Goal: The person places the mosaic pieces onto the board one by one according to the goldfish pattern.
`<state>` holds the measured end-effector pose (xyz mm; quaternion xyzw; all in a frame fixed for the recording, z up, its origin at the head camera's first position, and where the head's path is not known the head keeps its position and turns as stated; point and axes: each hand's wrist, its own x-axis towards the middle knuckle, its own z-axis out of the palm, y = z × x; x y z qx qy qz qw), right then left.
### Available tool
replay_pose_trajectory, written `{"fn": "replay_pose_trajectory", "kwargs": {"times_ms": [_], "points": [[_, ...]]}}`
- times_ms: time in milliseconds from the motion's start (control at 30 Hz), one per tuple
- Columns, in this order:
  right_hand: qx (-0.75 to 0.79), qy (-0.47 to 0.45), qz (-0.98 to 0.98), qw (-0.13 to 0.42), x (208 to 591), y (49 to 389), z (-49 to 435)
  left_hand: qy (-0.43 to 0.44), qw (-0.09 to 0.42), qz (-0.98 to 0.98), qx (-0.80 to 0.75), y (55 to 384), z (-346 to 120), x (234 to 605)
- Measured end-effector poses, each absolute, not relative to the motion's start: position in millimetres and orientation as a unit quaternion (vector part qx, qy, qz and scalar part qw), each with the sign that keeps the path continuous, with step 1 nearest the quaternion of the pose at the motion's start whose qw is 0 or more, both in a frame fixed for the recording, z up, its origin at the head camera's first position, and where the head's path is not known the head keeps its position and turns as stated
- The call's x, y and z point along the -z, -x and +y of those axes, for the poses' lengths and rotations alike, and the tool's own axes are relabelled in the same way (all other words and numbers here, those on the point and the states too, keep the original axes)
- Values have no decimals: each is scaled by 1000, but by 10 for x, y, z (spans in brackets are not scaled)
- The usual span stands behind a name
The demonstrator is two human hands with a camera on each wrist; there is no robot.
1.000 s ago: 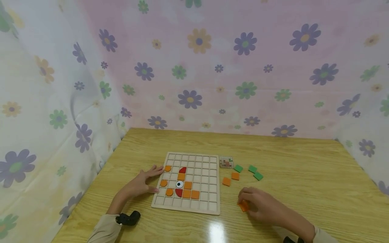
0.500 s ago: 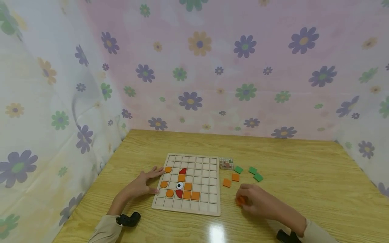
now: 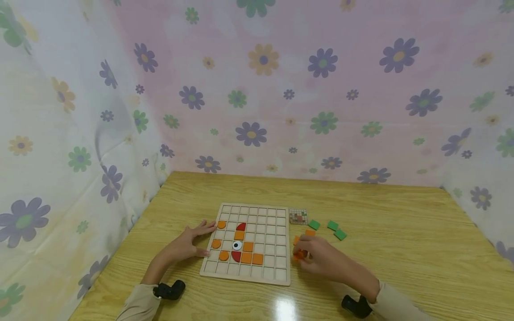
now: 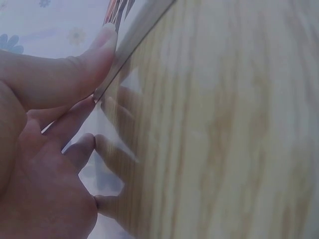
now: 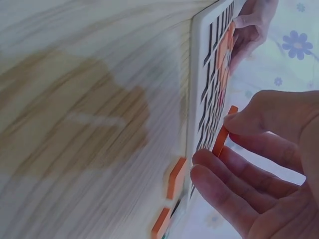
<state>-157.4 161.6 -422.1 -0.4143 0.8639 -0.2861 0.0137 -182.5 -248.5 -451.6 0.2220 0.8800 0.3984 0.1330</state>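
A wooden grid board (image 3: 277, 281) lies on the table in the head view, with orange square and round tiles, red quarter-round tiles and an eye tile (image 3: 237, 245) in its cells. My left hand (image 3: 185, 243) rests at the board's left edge, fingers spread, and the thumb touches the rim in the left wrist view. Just off the board's right edge, my right hand (image 3: 325, 258) pinches an orange square tile (image 5: 224, 134) between thumb and fingers. In the right wrist view that tile stands on edge above the table. Loose orange tiles (image 3: 310, 232) lie beside the right fingers, partly covered in the head view.
A small pattern card (image 3: 299, 216) lies against the board's upper right. Several green square tiles (image 3: 332, 225) are scattered to the right of it. Flowered cloth (image 3: 281, 107) hangs behind the table and at both sides.
My right hand has moved left and slightly up toward the board with the orange tile pinched in it. The left hand stays at the board's edge.
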Motion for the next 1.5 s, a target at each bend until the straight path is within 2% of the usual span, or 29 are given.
{"fn": "replay_pose_trajectory", "kwargs": {"times_ms": [667, 933, 1500], "points": [[323, 395, 859, 35, 4266, 1716, 1135, -226, 130, 881, -395, 1831, -2493, 4533], [311, 419, 853, 12, 4296, 1782, 995, -217, 131, 884, -392, 1822, -2484, 4526], [297, 394, 870, 27, 4370, 1891, 741, -211, 132, 888, -388, 1837, -2467, 4515]]}}
